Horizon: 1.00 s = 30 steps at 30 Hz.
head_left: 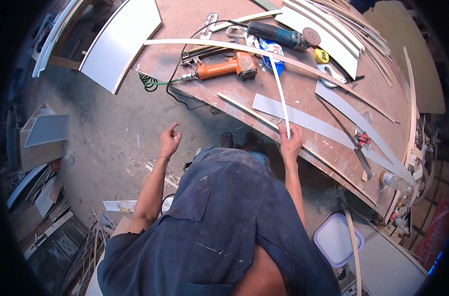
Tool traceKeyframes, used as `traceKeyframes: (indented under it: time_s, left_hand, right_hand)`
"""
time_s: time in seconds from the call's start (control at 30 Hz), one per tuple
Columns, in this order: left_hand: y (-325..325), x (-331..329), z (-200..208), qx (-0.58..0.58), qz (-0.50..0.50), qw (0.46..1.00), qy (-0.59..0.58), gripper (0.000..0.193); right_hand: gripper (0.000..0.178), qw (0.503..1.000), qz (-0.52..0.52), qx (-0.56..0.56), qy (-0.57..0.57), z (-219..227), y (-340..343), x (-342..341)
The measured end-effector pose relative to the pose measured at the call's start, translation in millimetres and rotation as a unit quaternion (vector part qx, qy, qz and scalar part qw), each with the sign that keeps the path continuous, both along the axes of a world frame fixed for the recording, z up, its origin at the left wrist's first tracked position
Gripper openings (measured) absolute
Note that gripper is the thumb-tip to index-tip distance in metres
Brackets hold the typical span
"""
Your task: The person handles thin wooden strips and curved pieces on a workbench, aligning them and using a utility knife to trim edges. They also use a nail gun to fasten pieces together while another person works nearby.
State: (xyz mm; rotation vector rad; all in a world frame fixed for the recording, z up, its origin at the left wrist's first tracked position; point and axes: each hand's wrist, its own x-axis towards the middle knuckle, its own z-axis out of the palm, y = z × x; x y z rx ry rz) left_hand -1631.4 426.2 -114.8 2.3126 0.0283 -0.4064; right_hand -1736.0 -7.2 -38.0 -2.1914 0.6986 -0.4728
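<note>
My right hand [291, 139], at the near edge of the workbench, pinches the lower end of a narrow white strip [282, 91]. The strip runs away from me, its far end at a long thin wooden strip [303, 64]. My left hand [170, 142] hangs over the floor left of the bench, fingers curved and apart with nothing seen between them. Ahead of it on the bench lies an orange nail gun [217, 69] with a green coiled hose [148, 81]. Flat white strips [293, 114] lie beside my right hand.
On the workbench [224, 91] are an angle grinder [274, 33], a yellow tape measure [322, 55], a blue packet [273, 52], a red-handled tool [363, 139] and a clear bottle [396, 182]. A white panel [121, 44] overhangs at far left. Offcuts [94, 241] litter the lower left floor.
</note>
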Motion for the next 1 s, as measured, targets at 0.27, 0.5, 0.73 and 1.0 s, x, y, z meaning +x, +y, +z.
traceKeyframes:
  time_s: [0.27,0.5,0.73,1.0]
  left_hand:
    - [16.0,-25.9,-51.1,-0.032,0.021,0.999,0.005,0.027]
    - [15.0,-29.8,-47.7,0.128,0.004,0.991,-0.026,0.013]
    - [-1.4,-35.1,-62.4,0.027,-0.003,0.998,-0.052,0.028]
    - [-26.1,-15.0,-10.4,0.187,-0.036,0.967,0.171,0.052]
  right_hand:
    - [0.028,0.997,0.012,-0.027,-0.07,39.0,10.3,-15.2]
    - [0.025,0.994,0.052,-0.027,-0.094,96.4,22.6,-39.6]
    - [0.026,0.989,0.067,-0.041,-0.129,118.9,22.3,-54.5]
    - [0.022,0.991,0.06,-0.015,-0.116,138.4,22.7,-61.4]
